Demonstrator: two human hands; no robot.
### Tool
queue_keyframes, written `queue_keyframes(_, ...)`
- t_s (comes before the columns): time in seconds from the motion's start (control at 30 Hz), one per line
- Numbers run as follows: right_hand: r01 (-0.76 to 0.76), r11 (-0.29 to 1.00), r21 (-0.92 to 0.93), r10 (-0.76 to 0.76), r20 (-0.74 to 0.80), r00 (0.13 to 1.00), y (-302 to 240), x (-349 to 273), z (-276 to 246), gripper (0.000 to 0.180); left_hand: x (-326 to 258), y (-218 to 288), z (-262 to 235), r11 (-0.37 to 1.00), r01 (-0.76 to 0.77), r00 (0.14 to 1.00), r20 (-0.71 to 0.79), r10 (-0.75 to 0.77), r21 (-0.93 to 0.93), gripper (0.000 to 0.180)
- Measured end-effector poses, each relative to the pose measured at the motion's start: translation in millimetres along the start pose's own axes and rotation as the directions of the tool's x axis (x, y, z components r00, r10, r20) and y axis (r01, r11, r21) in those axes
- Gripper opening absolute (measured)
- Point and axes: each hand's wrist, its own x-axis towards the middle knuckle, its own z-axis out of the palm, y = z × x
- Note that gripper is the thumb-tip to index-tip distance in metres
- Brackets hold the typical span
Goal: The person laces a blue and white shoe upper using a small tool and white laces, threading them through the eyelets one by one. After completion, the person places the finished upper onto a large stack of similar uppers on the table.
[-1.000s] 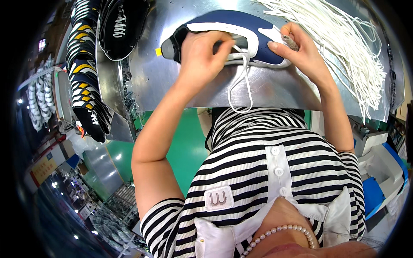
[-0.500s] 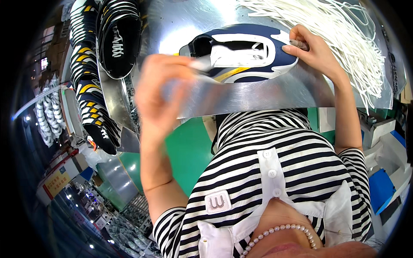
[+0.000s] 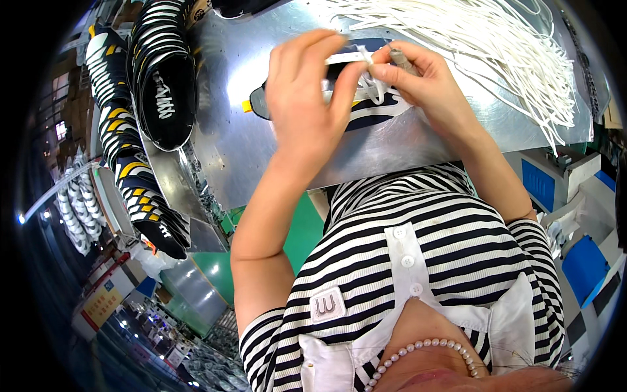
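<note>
A navy and white shoe upper [image 3: 375,119] with a yellow accent lies on the metal table, mostly covered by my hands. Over its opening, a white shoelace [image 3: 375,91] hangs in a loop. My right hand [image 3: 428,81] pinches the lace between thumb and forefinger. A short grey-brown handle-like piece [image 3: 401,60] also sticks out between its fingers; its working end cannot be made out. My left hand [image 3: 304,98] hovers above the shoe's left part, slightly blurred, thumb and fingers apart. Its thumb tip is close to the lace and to my right thumb.
Many loose white laces [image 3: 470,55] spread across the metal table [image 3: 255,157] at the far right. Nested shoe uppers [image 3: 163,101] stand in rows along the left side. A grey box with a blue panel [image 3: 539,181] is beyond the table's right edge.
My left hand has moved right and up, toward my right hand. My right hand has moved left from the shoe's right end to the lace over its opening.
</note>
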Motion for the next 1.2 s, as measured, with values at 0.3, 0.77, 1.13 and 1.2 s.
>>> queue_keyframes(0.3,0.025,0.956,-0.291,-0.060,-0.114,0.992,38.2,25.5,-1.3,0.033,-8.6,-35.1,-10.5,0.008,0.984,0.152,0.806,-0.572,-0.180,0.073)
queue_keyframes(0.77,0.183,0.782,-0.596,-0.184,0.060,0.981,21.5,11.1,-8.2,0.032,-35.6,-13.3,30.9,0.506,0.752,0.646,0.319,-0.693,-0.422,0.020)
queue_keyframes(1.13,0.282,0.622,-0.731,-0.307,0.104,0.946,10.6,0.9,-15.0,0.016,-37.7,-9.5,30.8,0.577,0.685,0.715,0.261,-0.648,-0.445,0.015)
queue_keyframes(1.2,0.298,0.591,-0.749,-0.298,0.141,0.944,10.6,3.0,-14.9,0.015,-37.7,-5.1,29.4,0.559,0.680,0.716,0.263,-0.647,-0.475,0.013)
